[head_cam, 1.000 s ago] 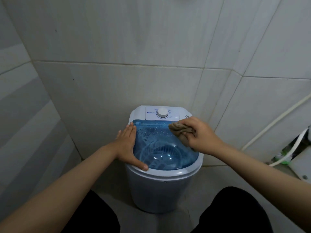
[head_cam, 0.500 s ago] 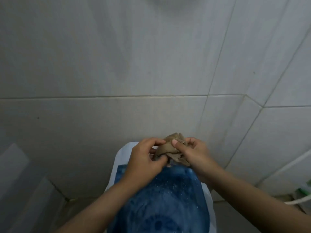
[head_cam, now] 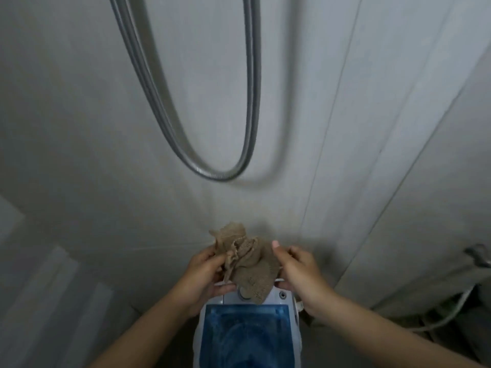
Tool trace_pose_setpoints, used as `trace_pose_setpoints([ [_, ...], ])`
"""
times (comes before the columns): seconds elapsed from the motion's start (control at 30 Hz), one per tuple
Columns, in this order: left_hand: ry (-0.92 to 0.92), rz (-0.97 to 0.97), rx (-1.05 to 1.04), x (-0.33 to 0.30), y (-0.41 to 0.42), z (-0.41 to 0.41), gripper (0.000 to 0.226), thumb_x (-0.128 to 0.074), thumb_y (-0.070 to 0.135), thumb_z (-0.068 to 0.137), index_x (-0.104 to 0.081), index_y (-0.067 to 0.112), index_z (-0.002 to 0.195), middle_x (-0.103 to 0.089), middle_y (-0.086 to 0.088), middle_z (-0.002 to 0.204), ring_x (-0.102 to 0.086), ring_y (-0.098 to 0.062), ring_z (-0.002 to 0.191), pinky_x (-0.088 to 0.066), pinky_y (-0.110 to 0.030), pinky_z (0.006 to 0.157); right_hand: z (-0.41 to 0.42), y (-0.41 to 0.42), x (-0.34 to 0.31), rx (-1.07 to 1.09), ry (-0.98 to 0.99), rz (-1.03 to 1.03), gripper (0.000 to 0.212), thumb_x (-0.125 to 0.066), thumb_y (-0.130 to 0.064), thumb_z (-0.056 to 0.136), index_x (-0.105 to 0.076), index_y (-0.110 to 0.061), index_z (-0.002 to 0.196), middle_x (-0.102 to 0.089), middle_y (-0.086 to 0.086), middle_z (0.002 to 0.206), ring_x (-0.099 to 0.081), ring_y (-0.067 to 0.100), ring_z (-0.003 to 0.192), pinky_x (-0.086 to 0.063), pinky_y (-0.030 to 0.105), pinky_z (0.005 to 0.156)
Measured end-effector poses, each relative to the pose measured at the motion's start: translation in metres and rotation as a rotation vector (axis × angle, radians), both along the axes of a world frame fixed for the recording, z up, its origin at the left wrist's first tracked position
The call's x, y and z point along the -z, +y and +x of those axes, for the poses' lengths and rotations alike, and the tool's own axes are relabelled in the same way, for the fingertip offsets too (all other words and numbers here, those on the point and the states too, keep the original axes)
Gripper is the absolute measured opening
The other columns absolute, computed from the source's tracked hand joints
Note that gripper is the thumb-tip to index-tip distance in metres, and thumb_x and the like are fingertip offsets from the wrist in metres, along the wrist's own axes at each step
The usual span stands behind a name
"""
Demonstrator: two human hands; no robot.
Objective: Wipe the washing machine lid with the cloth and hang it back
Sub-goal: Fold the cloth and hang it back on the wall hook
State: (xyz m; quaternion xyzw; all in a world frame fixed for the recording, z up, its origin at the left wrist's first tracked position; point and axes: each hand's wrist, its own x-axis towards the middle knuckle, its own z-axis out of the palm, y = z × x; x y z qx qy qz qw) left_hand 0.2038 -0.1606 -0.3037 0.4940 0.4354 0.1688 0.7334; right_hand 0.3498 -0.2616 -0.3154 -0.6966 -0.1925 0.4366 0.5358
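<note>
Pale grey wall tiles [head_cam: 79,128] fill most of the view, meeting in a corner toward the right. A grey shower hose [head_cam: 212,173] hangs against them in a long loop whose bottom bend sits well above the hands. Low in the middle stands the white washing machine [head_cam: 202,325], seen from above; its translucent blue lid [head_cam: 244,338] lies closed over the tub, and through the lid only faint curved shapes of the drum show, so what is inside cannot be told. Behind the lid runs the white control panel with a round knob [head_cam: 243,293], partly covered by the hanging cloth. At the right edge a pale hose [head_cam: 451,312] curves down near a dim metal tap fitting [head_cam: 478,254]. The left hand [head_cam: 202,274] has its fingers closed on the left side of the cloth [head_cam: 247,264], and the right hand [head_cam: 300,274] pinches the cloth's right edge, thumb raised. The brown, crumpled cloth is held up between both hands, above the control panel and clear of the lid, with its lower corner drooping in front of the knob.
</note>
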Motion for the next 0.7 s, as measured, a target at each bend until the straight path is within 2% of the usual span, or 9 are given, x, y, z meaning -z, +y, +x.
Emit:
trace_pose_setpoints([
  [0.13,-0.054,-0.094,0.019,-0.100,-0.013,-0.014,0.019,-0.049,0.018,0.092,-0.057,0.012,0.109,-0.069,-0.011,0.095,-0.066,-0.027,0.089,-0.059,-0.036,0.067,-0.005,-0.022,-0.114,-0.083,-0.027,0.142,0.014,-0.066,-0.017,0.085,-0.066,-0.015,0.099,-0.072,0.012,0.101,-0.070,0.025,0.094,-0.058,0.046,0.084],
  [0.2,-0.052,-0.110,0.059,-0.143,-0.016,-0.021,0.021,-0.048,0.021,0.092,-0.057,0.014,0.109,-0.069,-0.010,0.095,-0.066,-0.025,0.088,-0.057,-0.037,0.068,-0.010,-0.029,-0.167,-0.137,-0.098,0.167,0.021,-0.067,-0.002,0.082,-0.067,-0.015,0.098,-0.072,0.011,0.100,-0.070,0.024,0.094,-0.058,0.043,0.085],
  [0.3,0.076,-0.030,0.122,-0.210,-0.019,-0.035,0.011,-0.056,0.016,0.087,-0.059,0.012,0.097,-0.065,-0.011,0.084,-0.061,-0.022,0.075,-0.052,-0.035,0.066,-0.019,-0.030,-0.241,-0.164,-0.236,0.201,0.026,-0.065,0.005,0.080,-0.069,-0.020,0.084,-0.073,0.006,0.088,-0.069,0.019,0.085,-0.056,0.034,0.081],
  [0.37,0.208,0.165,0.188,-0.234,-0.019,-0.041,0.041,-0.066,0.011,0.067,-0.058,0.007,0.107,-0.062,-0.014,0.089,-0.057,-0.019,0.075,-0.049,-0.024,0.063,-0.028,-0.026,-0.272,-0.202,-0.299,0.232,0.030,-0.065,0.005,0.080,-0.069,-0.025,0.077,-0.072,0.000,0.080,-0.067,0.013,0.077,-0.055,0.024,0.073],
  [0.43,0.218,0.312,0.199,-0.271,-0.018,-0.052,0.070,-0.068,0.010,0.056,-0.048,0.010,0.123,-0.061,-0.012,0.104,-0.057,-0.017,0.085,-0.048,-0.015,0.063,-0.037,-0.020,-0.306,-0.240,-0.349,0.269,0.033,-0.064,0.005,0.080,-0.067,-0.027,0.074,-0.070,-0.004,0.076,-0.064,0.007,0.071,-0.049,0.013,0.063],
  [0.5,0.125,0.343,0.217,-0.296,-0.014,-0.062,0.091,-0.077,0.022,0.043,-0.046,0.011,0.128,-0.060,-0.010,0.119,-0.058,-0.019,0.105,-0.050,-0.024,0.086,-0.049,-0.013,-0.328,-0.279,-0.402,0.296,0.031,-0.064,0.006,0.077,-0.065,-0.025,0.076,-0.067,-0.002,0.071,-0.059,0.008,0.065,-0.046,0.013,0.061],
  [0.57,0.030,0.422,0.294,-0.317,-0.010,-0.074,0.074,-0.086,0.031,0.045,-0.062,0.009,0.111,-0.069,-0.004,0.106,-0.063,-0.015,0.101,-0.050,-0.025,0.090,-0.061,-0.005,-0.344,-0.292,-0.440,0.330,0.025,-0.066,0.001,0.070,-0.064,-0.023,0.077,-0.066,-0.004,0.063,-0.056,0.010,0.060,-0.045,0.023,0.063],
  [0.63,0.004,0.541,0.287,-0.328,-0.009,-0.081,0.028,-0.084,0.015,0.062,-0.068,0.007,0.083,-0.069,0.001,0.074,-0.063,-0.008,0.071,-0.051,-0.018,0.067,-0.069,0.005,-0.353,-0.300,-0.486,0.348,0.023,-0.068,-0.004,0.067,-0.064,-0.025,0.076,-0.067,-0.005,0.058,-0.057,0.011,0.059,-0.045,0.027,0.065],
  [0.7,0.019,0.640,0.182,-0.334,-0.006,-0.088,0.020,-0.078,0.000,0.070,-0.062,0.010,0.065,-0.060,0.006,0.054,-0.054,-0.005,0.052,-0.045,-0.018,0.052,-0.074,0.016,-0.360,-0.325,-0.549,0.372,0.024,-0.072,-0.006,0.069,-0.063,-0.027,0.074,-0.068,-0.006,0.056,-0.058,0.005,0.056,-0.044,0.025,0.065],
])
